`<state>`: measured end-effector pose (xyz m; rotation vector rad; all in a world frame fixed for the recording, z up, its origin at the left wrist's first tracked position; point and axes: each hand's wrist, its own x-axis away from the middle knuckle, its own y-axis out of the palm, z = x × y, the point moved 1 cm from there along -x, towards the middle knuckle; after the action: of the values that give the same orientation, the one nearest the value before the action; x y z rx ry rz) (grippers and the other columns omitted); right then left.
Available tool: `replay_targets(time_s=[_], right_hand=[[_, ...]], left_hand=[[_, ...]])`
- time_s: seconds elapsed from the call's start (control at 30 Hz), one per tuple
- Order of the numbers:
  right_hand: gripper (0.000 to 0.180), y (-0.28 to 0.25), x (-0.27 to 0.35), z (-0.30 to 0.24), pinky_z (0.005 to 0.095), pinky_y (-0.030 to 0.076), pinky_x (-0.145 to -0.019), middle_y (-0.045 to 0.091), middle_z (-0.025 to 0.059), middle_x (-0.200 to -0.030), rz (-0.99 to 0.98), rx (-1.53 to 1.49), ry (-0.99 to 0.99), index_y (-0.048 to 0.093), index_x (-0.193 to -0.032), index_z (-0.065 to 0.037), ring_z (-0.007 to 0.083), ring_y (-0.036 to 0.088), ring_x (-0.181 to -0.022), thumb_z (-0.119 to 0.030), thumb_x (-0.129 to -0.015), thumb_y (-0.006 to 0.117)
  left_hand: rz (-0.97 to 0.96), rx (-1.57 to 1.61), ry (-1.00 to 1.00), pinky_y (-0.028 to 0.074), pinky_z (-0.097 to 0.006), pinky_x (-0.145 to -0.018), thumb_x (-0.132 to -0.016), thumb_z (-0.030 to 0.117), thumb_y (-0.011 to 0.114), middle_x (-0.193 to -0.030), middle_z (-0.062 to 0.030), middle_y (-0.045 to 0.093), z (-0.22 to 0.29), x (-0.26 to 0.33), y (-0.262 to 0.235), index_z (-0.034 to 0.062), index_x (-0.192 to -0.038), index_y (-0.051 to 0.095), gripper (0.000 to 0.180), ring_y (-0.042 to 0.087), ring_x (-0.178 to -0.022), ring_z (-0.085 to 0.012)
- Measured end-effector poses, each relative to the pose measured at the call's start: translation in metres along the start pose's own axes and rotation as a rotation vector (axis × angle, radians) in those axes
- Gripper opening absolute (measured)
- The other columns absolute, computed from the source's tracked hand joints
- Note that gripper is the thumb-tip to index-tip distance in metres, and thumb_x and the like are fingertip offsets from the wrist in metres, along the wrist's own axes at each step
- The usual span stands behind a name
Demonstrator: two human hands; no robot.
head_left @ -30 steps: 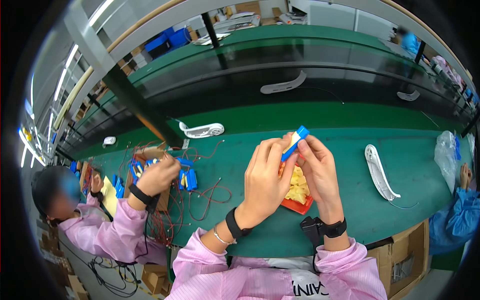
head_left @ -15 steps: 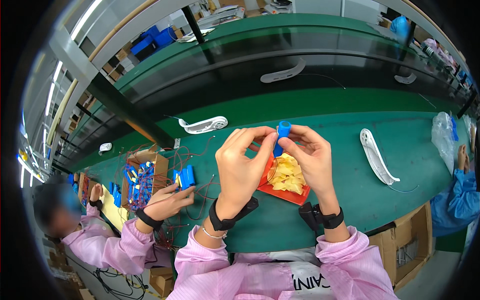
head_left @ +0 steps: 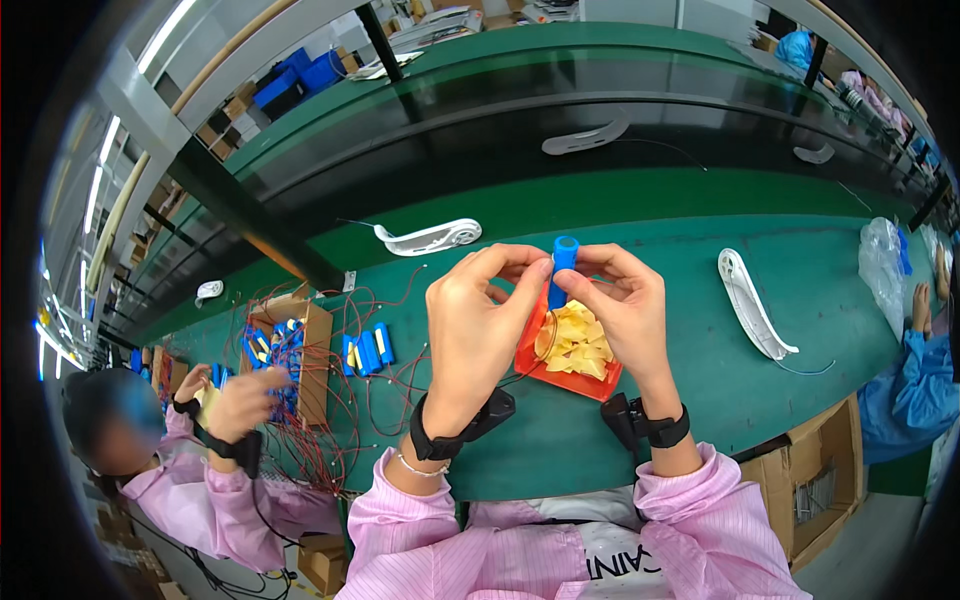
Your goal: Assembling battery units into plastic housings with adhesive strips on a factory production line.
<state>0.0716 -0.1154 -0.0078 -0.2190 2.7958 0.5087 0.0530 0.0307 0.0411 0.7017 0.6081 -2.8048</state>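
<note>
A blue cylindrical battery cell (head_left: pixel 562 268) stands upright between both my hands above the green bench. My left hand (head_left: pixel 480 320) pinches it from the left with thumb and fingertips. My right hand (head_left: pixel 618 305) grips it from the right. Just below them lies a shallow red tray (head_left: pixel 578 382) filled with several thin yellow pieces (head_left: pixel 572 345). Both wrists wear black straps.
A person in a pink coat (head_left: pixel 200 470) works at my left beside a cardboard box (head_left: pixel 312 360) of blue cells (head_left: pixel 368 350) with red wires. White curved plastic parts (head_left: pixel 752 305) (head_left: pixel 428 238) lie on the green bench (head_left: pixel 700 400). A person's blue sleeve (head_left: pixel 915 375) shows at right.
The blue cell has turned from tilted to upright between my hands. The person at my left pulled a hand back from the box toward their body.
</note>
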Motion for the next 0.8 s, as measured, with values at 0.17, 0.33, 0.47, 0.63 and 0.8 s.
replay_targets(time_s=[0.17, 0.33, 0.47, 0.63, 0.8], right_hand=[[0.025, 0.0011, 0.0000, 0.0007, 0.0260, 0.054, -0.077, 0.067, 0.0098, -0.097, -0.006, 0.068, 0.011, 0.063, -0.106, 0.007, 0.0121, 0.065, -0.086, -0.005, -0.085, 0.070], [0.025, 0.0001, 0.0003, 0.0022, 0.0268, 0.054, -0.077, 0.066, 0.0098, -0.096, -0.002, 0.084, -0.013, 0.063, -0.106, 0.007, 0.0126, 0.064, -0.087, -0.004, -0.084, 0.071], [0.025, -0.0005, -0.0009, 0.0068, 0.0276, 0.054, -0.077, 0.066, 0.0102, -0.096, 0.002, 0.057, -0.016, 0.063, -0.106, 0.006, 0.0132, 0.063, -0.088, -0.004, -0.084, 0.071], [0.025, -0.0011, -0.0040, 0.0018, 0.0274, 0.054, -0.077, 0.066, 0.0103, -0.096, 0.003, 0.074, -0.029, 0.063, -0.106, 0.006, 0.0130, 0.063, -0.088, -0.004, -0.084, 0.071], [0.026, -0.0014, -0.0059, 0.0041, 0.0266, 0.054, -0.076, 0.066, 0.0104, -0.097, 0.005, 0.026, 0.000, 0.062, -0.106, 0.007, 0.0129, 0.064, -0.087, -0.004, -0.084, 0.071]], left_hand=[[-0.049, -0.101, -0.023, 0.048, -0.024, -0.059, -0.083, 0.014, 0.069, -0.080, -0.0061, 0.071, -0.0013, -0.0004, -0.0038, -0.0004, -0.090, 0.071, 0.016, 0.066, -0.072, -0.0114], [-0.069, -0.041, -0.005, 0.050, -0.025, -0.057, -0.083, 0.011, 0.068, -0.079, -0.0088, 0.070, -0.0065, -0.0024, -0.0028, -0.0023, -0.088, 0.070, 0.014, 0.067, -0.071, -0.0140], [-0.069, -0.028, 0.016, 0.052, -0.026, -0.055, -0.083, 0.007, 0.067, -0.079, -0.0117, 0.069, -0.0101, -0.0028, -0.0020, -0.0047, -0.087, 0.068, 0.013, 0.067, -0.069, -0.0166], [-0.058, -0.037, 0.031, 0.052, -0.027, -0.055, -0.083, 0.007, 0.067, -0.080, -0.0115, 0.069, -0.0094, -0.0054, 0.0001, -0.0040, -0.088, 0.068, 0.012, 0.067, -0.069, -0.0167], [-0.052, -0.070, 0.051, 0.052, -0.027, -0.055, -0.083, 0.007, 0.067, -0.081, -0.0113, 0.069, -0.0087, -0.0061, -0.0002, -0.0022, -0.088, 0.069, 0.011, 0.067, -0.069, -0.0165]])
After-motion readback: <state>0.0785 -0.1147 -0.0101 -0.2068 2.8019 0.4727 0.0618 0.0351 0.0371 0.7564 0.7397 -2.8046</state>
